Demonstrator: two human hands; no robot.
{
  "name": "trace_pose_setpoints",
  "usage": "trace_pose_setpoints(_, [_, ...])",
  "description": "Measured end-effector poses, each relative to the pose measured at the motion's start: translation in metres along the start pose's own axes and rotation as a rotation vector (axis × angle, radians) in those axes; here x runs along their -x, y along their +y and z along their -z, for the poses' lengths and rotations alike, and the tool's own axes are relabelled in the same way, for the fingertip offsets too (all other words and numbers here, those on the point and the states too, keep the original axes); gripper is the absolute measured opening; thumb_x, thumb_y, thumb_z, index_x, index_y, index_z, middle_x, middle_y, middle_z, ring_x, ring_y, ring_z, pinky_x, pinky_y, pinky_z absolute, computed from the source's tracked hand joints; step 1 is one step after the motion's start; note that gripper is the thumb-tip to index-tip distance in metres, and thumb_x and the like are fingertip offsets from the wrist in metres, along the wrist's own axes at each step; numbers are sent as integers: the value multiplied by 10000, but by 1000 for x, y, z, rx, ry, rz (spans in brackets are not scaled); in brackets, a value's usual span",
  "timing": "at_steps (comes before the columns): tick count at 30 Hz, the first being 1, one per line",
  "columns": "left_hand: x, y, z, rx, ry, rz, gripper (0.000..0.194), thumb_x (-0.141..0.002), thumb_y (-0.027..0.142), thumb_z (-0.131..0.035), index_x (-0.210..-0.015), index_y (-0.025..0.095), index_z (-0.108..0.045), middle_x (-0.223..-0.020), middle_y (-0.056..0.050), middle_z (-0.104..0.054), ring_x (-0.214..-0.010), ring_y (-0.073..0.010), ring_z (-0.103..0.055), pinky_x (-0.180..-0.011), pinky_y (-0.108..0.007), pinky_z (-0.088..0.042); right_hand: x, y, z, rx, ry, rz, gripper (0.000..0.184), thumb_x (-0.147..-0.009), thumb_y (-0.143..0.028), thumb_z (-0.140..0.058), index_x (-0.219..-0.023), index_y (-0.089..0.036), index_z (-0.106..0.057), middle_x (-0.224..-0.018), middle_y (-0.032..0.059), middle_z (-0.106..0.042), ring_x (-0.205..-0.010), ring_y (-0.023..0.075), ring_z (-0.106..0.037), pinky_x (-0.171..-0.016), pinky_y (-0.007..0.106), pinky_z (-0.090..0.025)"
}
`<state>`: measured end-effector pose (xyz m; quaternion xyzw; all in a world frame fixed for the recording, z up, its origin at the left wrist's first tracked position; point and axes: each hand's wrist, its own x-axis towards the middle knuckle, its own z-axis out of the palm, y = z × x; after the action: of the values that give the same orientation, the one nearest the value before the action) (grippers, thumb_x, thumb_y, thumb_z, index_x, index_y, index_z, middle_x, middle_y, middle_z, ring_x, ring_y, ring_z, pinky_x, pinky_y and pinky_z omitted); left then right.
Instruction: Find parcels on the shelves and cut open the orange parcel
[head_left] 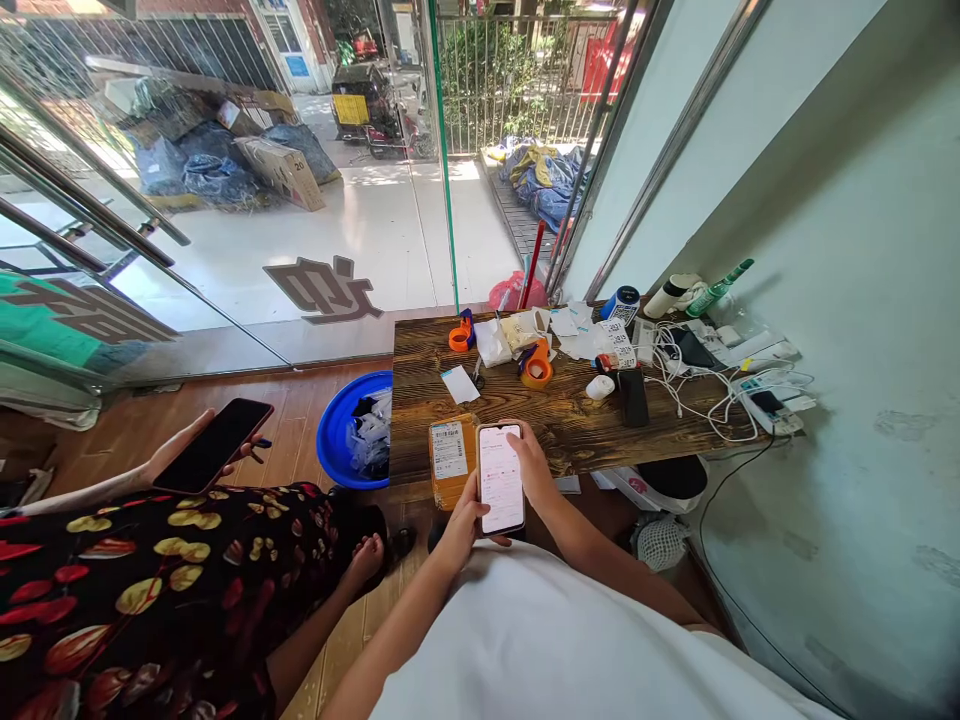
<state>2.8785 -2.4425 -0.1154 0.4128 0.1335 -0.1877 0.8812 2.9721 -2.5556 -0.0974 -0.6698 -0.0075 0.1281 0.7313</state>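
A smartphone (pixel 501 485) with a lit white screen is held upright between my two hands, close to the table's front edge. My left hand (pixel 466 525) wraps round its lower left side, with the thumb along the edge. My right hand (pixel 532 465) grips the upper right side, its thumb over the top of the screen. Just left of the phone, a yellow-brown parcel (pixel 442 488) bearing a white printed label (pixel 450 449) lies at the edge of the dark wooden table (pixel 412 400); the phone covers part of it.
Two orange tape dispensers (pixel 535 372), a white card (pixel 459 384), a white mouse (pixel 600 387), a black phone (pixel 634 398) and tangled white cables (pixel 679 385) lie on the table. A blue basin (pixel 330 430) stands at left. Beside me, another person's hand holds a dark phone (pixel 214 447).
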Motion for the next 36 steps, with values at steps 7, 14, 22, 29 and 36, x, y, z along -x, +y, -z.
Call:
trace_pose_setpoints(7, [-3, -3, 8, 160, -66, -31, 718, -754, 194, -446, -1440, 331, -289, -1377, -101, -446, -943, -277, -617, -498, -288, -564, 31, -4, 18, 650, -73, 542, 593, -892, -468, -417, -1433, -241, -324, -1482, 123, -247, -1322, 327, -301, -1045, 538, -318])
trace_pose_setpoints(14, [-4, -7, 11, 202, -82, -19, 730, -770, 206, -471, -1457, 338, -262, -1391, -100, -438, -972, -297, -612, -515, -304, -577, 38, 1, 36, 906, -78, 744, 494, -891, -463, -358, -1318, -279, -527, -1516, 92, -187, -1300, 378, -291, -1028, 629, -240])
trace_pose_setpoints(22, [-2, 2, 4, 215, -53, -20, 806, -750, 219, -497, -1485, 331, -186, -1403, -103, -428, -1043, -337, -580, -531, -346, -589, 45, 15, 53, 930, 18, 811, 448, -874, -399, -378, -1242, -289, -609, -1484, 87, -289, -1228, 373, -364, -983, 625, -279])
trace_pose_setpoints(29, [-3, 2, 6, 224, -51, -27, 803, -764, 204, -478, -1489, 339, -160, -1417, -94, -415, -1065, -325, -571, -591, -367, -598, 44, 18, 56, 921, 36, 823, 447, -846, -391, -412, -1245, -332, -605, -1484, 45, -297, -1213, 373, -357, -989, 627, -285])
trace_pose_setpoints(36, [-4, 4, 7, 229, -60, -34, 797, -768, 208, -480, -1488, 340, -163, -1416, -97, -416, -1052, -322, -580, -593, -371, -598, 41, 20, 57, 922, 20, 795, 451, -823, -387, -450, -1250, -368, -593, -1501, 3, -267, -1219, 378, -345, -1000, 635, -280])
